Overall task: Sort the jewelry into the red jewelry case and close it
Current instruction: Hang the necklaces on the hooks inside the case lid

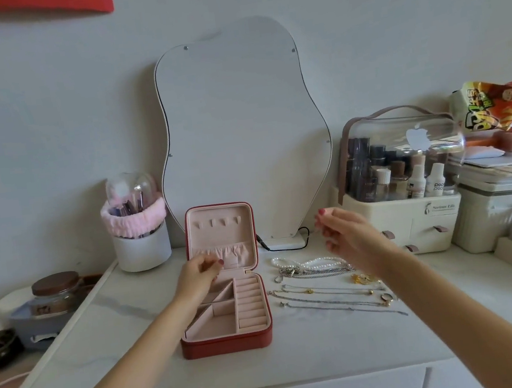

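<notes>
The red jewelry case [231,343] lies open on the white tabletop, its pink lid [220,227] standing upright. My left hand [198,273] hovers over the case's back compartments by the lid's pocket, fingers curled with thumb and fingertips together; anything between them is too small to see. My right hand [343,234] is raised above the jewelry with fingers loosely bent and nothing visible in it. To the right of the case lie a pearl necklace [314,262], several thin chains [332,300], a gold piece [362,278] and a ring [387,298].
A wavy mirror [240,131] leans against the wall behind the case, its cable [283,245] beside the lid. A brush holder [140,233] stands at the left, a clear-lidded cosmetics organizer [405,214] at the right. Jars [55,292] sit at the far left.
</notes>
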